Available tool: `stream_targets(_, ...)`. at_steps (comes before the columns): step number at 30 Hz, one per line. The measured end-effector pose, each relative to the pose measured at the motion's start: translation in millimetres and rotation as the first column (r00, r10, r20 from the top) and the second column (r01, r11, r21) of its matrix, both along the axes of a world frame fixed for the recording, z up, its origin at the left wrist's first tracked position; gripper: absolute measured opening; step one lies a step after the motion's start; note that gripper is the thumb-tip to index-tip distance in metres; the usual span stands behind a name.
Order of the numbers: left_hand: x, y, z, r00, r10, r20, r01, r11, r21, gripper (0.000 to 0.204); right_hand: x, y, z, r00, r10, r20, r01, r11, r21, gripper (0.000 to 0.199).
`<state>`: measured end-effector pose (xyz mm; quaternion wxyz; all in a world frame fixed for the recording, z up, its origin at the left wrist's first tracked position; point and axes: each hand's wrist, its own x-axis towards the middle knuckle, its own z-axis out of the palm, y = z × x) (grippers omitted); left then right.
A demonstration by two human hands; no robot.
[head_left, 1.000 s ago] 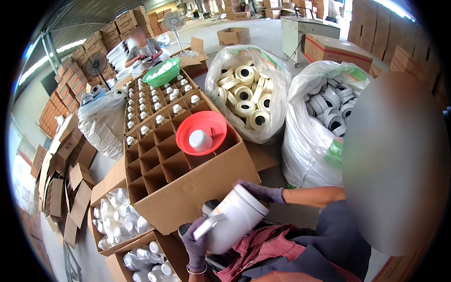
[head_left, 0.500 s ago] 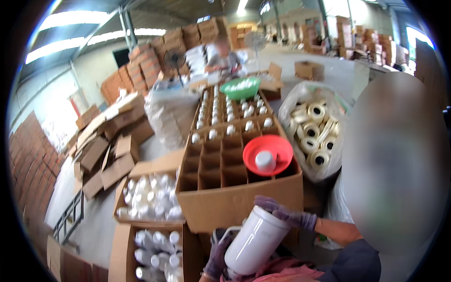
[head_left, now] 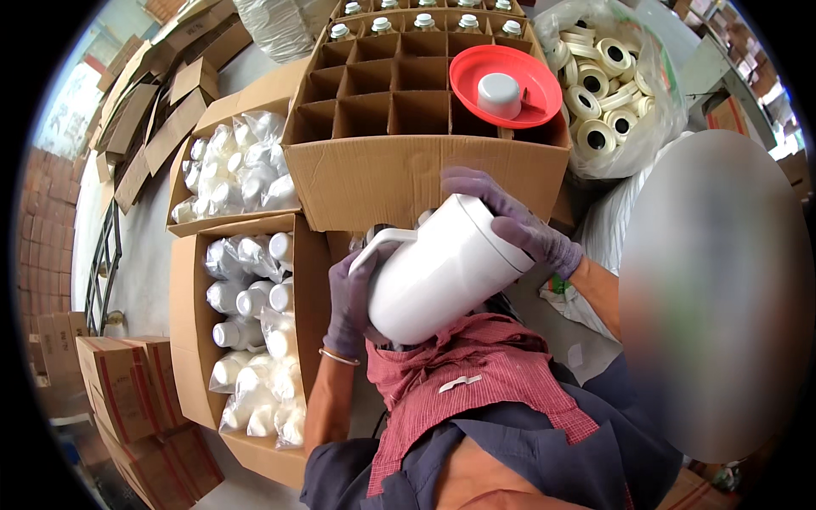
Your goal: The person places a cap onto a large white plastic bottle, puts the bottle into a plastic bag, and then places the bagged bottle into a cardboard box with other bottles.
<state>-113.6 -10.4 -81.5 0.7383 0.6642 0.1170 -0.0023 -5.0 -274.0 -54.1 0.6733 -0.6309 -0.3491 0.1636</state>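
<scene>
A large white plastic jug [head_left: 442, 272] with a moulded handle is held tilted in the middle of the view, just above a red checked cloth [head_left: 476, 382] on the person's lap. The left hand [head_left: 350, 302], in a purple glove, curls its fingers around the jug's lower side near the handle; the right hand [head_left: 510, 223], gloved the same, grips the upper end with fingers wrapped over the rim. Just beyond the jug stands a big cardboard box [head_left: 425, 174] divided into square cells, the far cells holding small capped bottles [head_left: 421, 21]. A red dish [head_left: 506, 85] with a white cap [head_left: 499, 93] in it rests on the dividers. To the left, two open cartons [head_left: 191, 340] hold white bottles wrapped in clear plastic. At the upper right, a clear bag [head_left: 654, 93] holds rolls of tape [head_left: 595, 136].
</scene>
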Motion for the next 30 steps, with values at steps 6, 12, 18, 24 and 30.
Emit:
stream_targets(6, 13.2, -12.1, 9.0, 0.83, -0.232, 0.508, -0.097, 0.836, 0.54, 0.027, 25.4, -2.3, -62.7, 0.991, -0.122, 0.061, 0.127, 0.988, -0.092, 0.045)
stream_targets(12, 17.0, 1.6, 1.6, 0.996, -0.091, 0.014, 0.09, 0.994, 0.063, 0.028, 32.2, -2.4, -11.8, 0.996, 0.006, 0.092, 0.01, 0.985, -0.172, 0.083)
stream_targets(18, 25.0, -7.7, 2.3, 0.993, 0.112, 0.028, -0.113, 0.993, 0.032, 0.028, 29.6, 2.3, -2.2, 0.924, 0.04, -0.381, -0.043, 0.999, 0.001, 0.078)
stream_targets(24, 20.6, -0.5, -21.1, 0.963, 0.232, 0.136, -0.249, 0.96, 0.126, 0.03, 55.1, 11.9, -1.0, 0.987, -0.029, 0.157, 0.041, 0.996, -0.074, 0.07)
stream_targets(30, 49.2, -26.1, 1.2, 0.887, 0.336, 0.317, -0.189, 0.89, -0.415, 0.036, 195.5, -21.5, 9.9, 0.482, -0.01, 0.876, 0.739, 0.542, -0.401, 0.066)
